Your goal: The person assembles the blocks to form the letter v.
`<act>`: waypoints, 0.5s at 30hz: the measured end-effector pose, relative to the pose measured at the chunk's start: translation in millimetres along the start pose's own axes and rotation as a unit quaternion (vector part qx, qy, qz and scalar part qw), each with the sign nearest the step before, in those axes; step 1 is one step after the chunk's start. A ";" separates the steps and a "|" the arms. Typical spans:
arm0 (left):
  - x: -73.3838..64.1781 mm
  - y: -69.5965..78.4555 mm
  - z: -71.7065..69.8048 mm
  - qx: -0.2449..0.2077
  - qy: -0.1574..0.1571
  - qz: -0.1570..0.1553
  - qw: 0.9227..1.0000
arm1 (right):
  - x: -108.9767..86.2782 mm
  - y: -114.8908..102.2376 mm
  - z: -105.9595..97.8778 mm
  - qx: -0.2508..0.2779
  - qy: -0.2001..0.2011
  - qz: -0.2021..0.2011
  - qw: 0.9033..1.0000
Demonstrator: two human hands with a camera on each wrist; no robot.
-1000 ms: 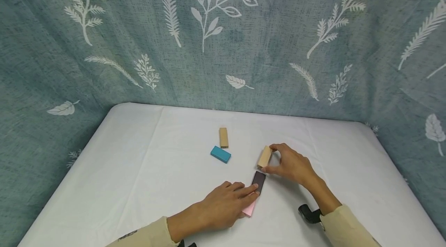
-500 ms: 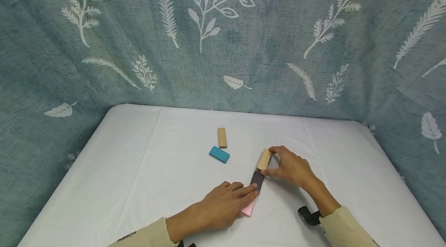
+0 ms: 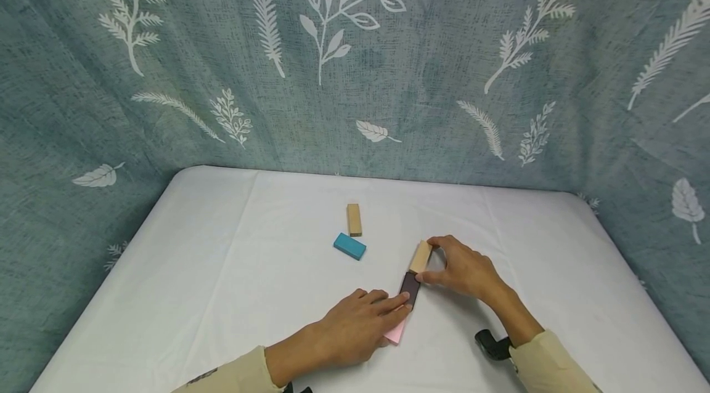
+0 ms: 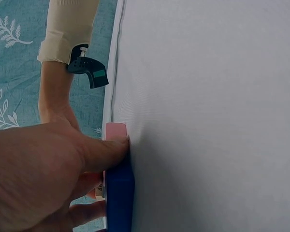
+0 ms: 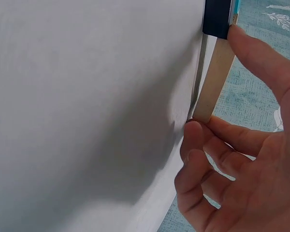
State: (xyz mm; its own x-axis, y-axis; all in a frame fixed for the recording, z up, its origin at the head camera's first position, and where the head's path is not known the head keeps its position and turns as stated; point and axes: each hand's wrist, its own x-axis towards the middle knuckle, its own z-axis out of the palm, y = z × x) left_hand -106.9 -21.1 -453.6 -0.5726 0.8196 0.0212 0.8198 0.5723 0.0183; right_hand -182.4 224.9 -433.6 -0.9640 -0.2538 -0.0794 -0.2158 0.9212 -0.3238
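A line of three rectangular blocks slants across the white cloth: a pink block (image 3: 396,332) nearest, a dark block (image 3: 410,285) in the middle, a light wooden block (image 3: 421,256) farthest. My left hand (image 3: 355,325) holds the pink and dark blocks around their joint, two fingers lying over them. From the left wrist, the thumb (image 4: 106,152) crosses that joint and the dark block looks blue. My right hand (image 3: 463,267) pinches the wooden block lengthwise, thumb at its near end by the dark block, index finger at its far end. The right wrist view shows the other fingers curled.
A blue block (image 3: 350,246) lies angled left of the line, just below another wooden block (image 3: 354,220). Behind the white-covered table (image 3: 266,226) hangs a teal leaf-patterned cloth (image 3: 333,97).
My right hand has drawn the wooden block a little nearer, closing the small gap so its end meets the dark block. My left hand has stayed put on its blocks.
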 end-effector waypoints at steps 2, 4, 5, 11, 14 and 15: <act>0.1 0.2 0.3 0.001 -0.001 0.000 1.000 | -0.2 0.4 -0.2 -0.001 -0.003 -0.002 1.000; 0.2 0.3 0.6 0.002 -0.002 0.001 1.000 | -0.2 0.8 -0.3 -0.002 -0.005 -0.004 1.000; 0.3 0.3 0.8 0.002 -0.002 0.001 1.000 | -0.2 0.9 -0.5 -0.003 -0.006 -0.007 1.000; 0.0 0.4 1.2 0.006 0.002 0.004 1.000 | 0.1 0.9 -0.1 -0.008 -0.008 -0.009 1.000; -0.3 0.6 0.8 0.008 0.003 0.005 1.000 | 0.5 1.0 0.7 -0.011 -0.007 -0.009 1.000; -0.4 0.7 0.7 0.009 0.004 0.005 1.000 | 0.6 1.1 0.9 -0.012 -0.006 -0.010 1.000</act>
State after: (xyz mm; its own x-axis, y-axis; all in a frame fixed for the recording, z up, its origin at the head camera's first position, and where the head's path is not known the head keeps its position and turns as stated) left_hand -106.2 -21.0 -454.3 -0.5649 0.8247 0.0294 0.8250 0.5651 0.0004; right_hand -183.1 225.5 -434.9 -0.9576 -0.2753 -0.0844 -0.2384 0.9225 -0.3036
